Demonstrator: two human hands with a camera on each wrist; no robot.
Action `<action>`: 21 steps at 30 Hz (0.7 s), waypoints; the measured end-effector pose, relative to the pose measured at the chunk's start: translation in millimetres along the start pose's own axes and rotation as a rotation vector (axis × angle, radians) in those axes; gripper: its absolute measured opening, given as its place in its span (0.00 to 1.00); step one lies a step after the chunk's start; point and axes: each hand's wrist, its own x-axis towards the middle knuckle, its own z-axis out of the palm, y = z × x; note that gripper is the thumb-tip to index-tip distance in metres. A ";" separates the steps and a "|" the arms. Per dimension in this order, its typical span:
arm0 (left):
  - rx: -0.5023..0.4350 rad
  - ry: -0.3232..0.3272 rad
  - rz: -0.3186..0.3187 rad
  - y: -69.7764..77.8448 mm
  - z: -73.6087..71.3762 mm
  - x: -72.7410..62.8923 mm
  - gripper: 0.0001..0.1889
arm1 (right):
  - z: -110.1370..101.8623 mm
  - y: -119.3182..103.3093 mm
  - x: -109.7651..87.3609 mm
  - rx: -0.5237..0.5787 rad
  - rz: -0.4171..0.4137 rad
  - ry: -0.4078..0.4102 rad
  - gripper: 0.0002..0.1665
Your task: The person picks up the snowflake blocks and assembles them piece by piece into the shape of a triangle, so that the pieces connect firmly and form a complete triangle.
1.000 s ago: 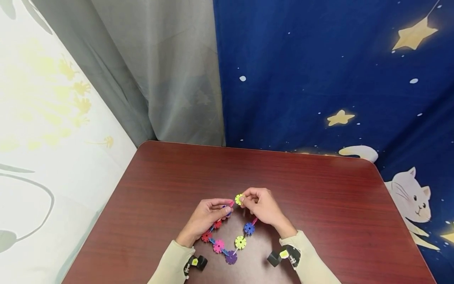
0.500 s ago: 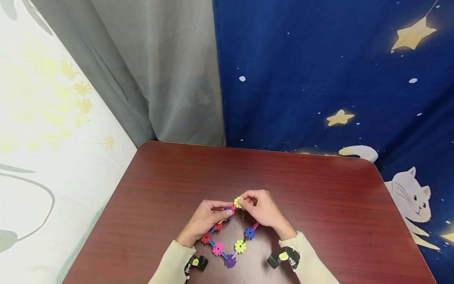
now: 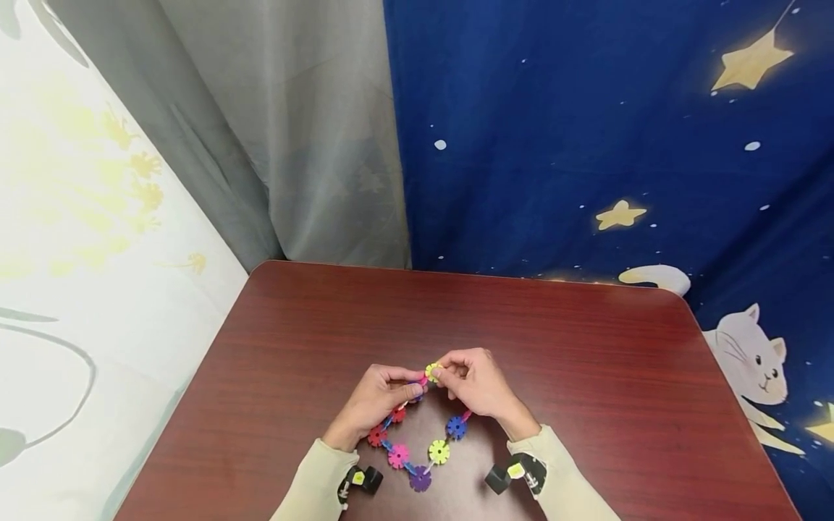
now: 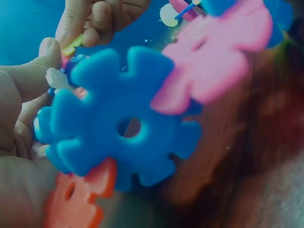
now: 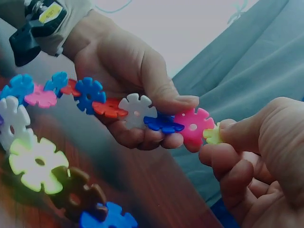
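My left hand (image 3: 373, 405) holds one end of a chain of slotted plastic snowflake discs. In the right wrist view its thumb and fingers grip near a pink disc (image 5: 194, 122), with a dark blue disc (image 5: 164, 124) and a white disc (image 5: 137, 108) behind it. Between thumb and index finger, my right hand (image 3: 478, 385) pinches a yellow disc (image 5: 213, 135), whose edge meets the pink disc's edge. The rest of the chain curves below the hands, past a purple disc (image 3: 420, 478) to a blue disc (image 3: 457, 428). Up close, a blue disc (image 4: 102, 109) hides part of the left fingers.
The dark red wooden table (image 3: 326, 318) spreads around the hands. Behind it hang a grey curtain (image 3: 326, 145) and a blue star-patterned curtain (image 3: 521, 145). A black wrist camera (image 3: 498, 477) juts out from the right sleeve, and another (image 3: 371, 480) from the left.
My right hand has brought the yellow disc left and slightly down, from apart to against the pink disc. The hanging part of the chain has sunk a little; the left hand has barely moved.
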 end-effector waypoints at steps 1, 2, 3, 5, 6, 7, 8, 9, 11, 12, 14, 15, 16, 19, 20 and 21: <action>0.003 -0.001 -0.002 -0.3 -0.5 -0.7 0.16 | 0.6 -0.7 -0.2 -0.008 -0.008 -0.008 0.05; 0.005 0.000 -0.003 -0.5 -1.0 -1.5 0.15 | 1.2 -1.3 -0.6 -0.014 -0.016 -0.016 0.05; 0.004 0.000 -0.002 -0.3 -1.5 -2.3 0.15 | 1.9 -1.5 -0.9 -0.014 -0.023 -0.022 0.04; 0.007 -0.001 -0.005 -1.2 -1.9 -2.5 0.15 | 2.8 -1.4 -1.6 -0.017 -0.030 -0.031 0.05; 0.008 0.000 -0.011 -1.6 -1.7 -2.2 0.15 | 2.6 -1.1 -1.9 -0.015 -0.026 -0.032 0.05; 0.005 0.001 -0.013 -1.7 -1.2 -1.7 0.15 | 2.2 -0.6 -2.1 -0.008 -0.022 -0.031 0.06; 0.001 0.002 -0.016 -1.5 -0.5 -1.0 0.15 | 1.4 -0.1 -2.1 -0.003 -0.015 -0.027 0.06; -0.004 0.002 -0.021 -1.5 0.4 -0.1 0.16 | 0.4 0.5 -2.1 -0.005 -0.006 -0.023 0.06; -0.014 -0.001 -0.040 -1.7 3.3 2.4 0.17 | -2.5 1.3 -1.9 -0.015 0.017 -0.009 0.06; -0.023 -0.007 -0.043 -2.1 4.8 3.7 0.18 | -4.2 1.7 -2.0 -0.017 0.033 -0.002 0.06; -0.056 -0.016 -0.048 -1.8 7.8 6.0 0.21 | -7.1 2.4 -2.2 -0.013 0.059 0.013 0.08; -0.072 -0.018 -0.048 -1.7 9.2 6.8 0.22 | -8.6 2.7 -2.5 -0.008 0.075 0.023 0.09; -0.085 -0.018 -0.048 -1.5 10.4 7.3 0.22 | -10.1 3.2 -3.0 -0.005 0.086 0.034 0.09; -0.122 0.002 -0.053 -0.9 12.1 7.3 0.24 | -14.6 5.9 -5.3 -0.003 0.098 0.070 0.11; -0.126 0.015 -0.055 -1.1 12.1 6.9 0.24 | -16.4 7.2 -6.3 -0.011 0.097 0.083 0.11; -0.130 0.027 -0.057 -1.3 11.8 6.3 0.24 | -18.2 8.5 -7.5 -0.020 0.095 0.099 0.11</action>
